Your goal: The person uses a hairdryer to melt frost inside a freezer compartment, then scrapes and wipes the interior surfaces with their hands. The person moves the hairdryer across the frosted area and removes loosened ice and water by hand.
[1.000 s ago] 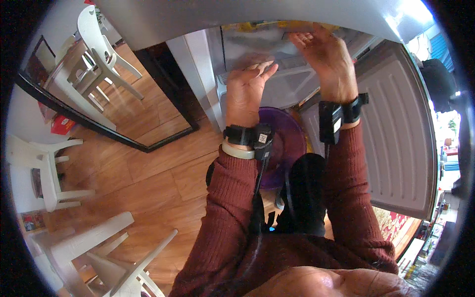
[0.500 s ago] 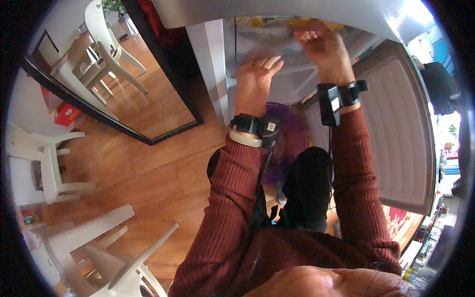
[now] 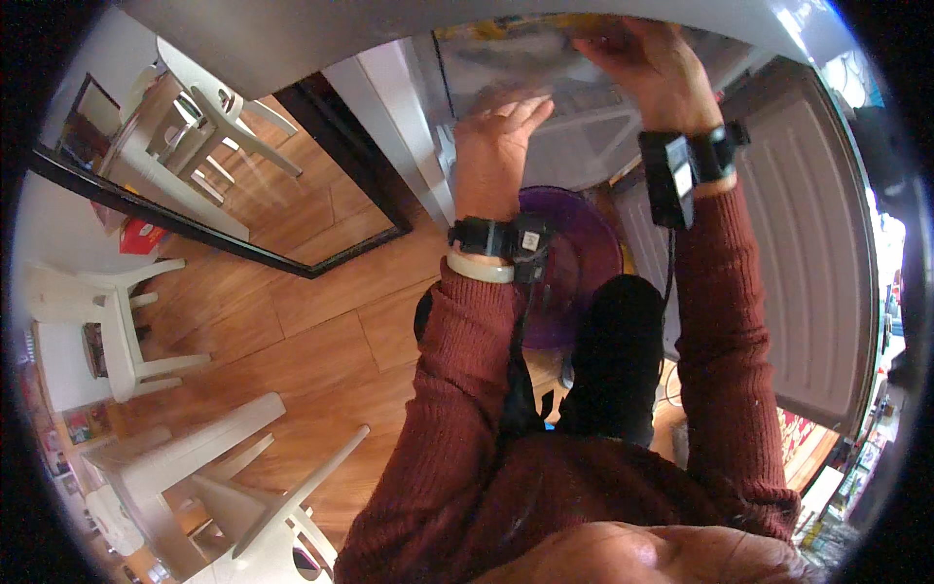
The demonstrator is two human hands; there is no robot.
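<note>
Before me, a pale refrigerator compartment [image 3: 389, 117] stands with its door swung out to the right. Inside it is a clear plastic drawer [image 3: 584, 146], with blurred whitish and yellow contents [image 3: 506, 49] toward the top. My left hand [image 3: 494, 141] is at the drawer's left side, fingers stretched out and holding nothing visible. Higher up and to the right, my right hand [image 3: 666, 78] reaches to the drawer's upper part. Its fingers are bent inward and partly in shadow; what they grip, if anything, is hidden. Both wrists carry black strapped devices.
The ribbed inner face of the open door [image 3: 798, 243] flanks my right arm. A purple basin [image 3: 584, 263] sits on the floor beneath the drawer, close to my knees. A black-framed mirror [image 3: 321, 243] leans at the left, and white chairs [image 3: 126, 331] stand beyond it.
The view has shifted slightly. My right hand is higher in the picture, farther into the drawer, its fingertips less visible. The left hand stays near the drawer's left side, fingers still extended.
</note>
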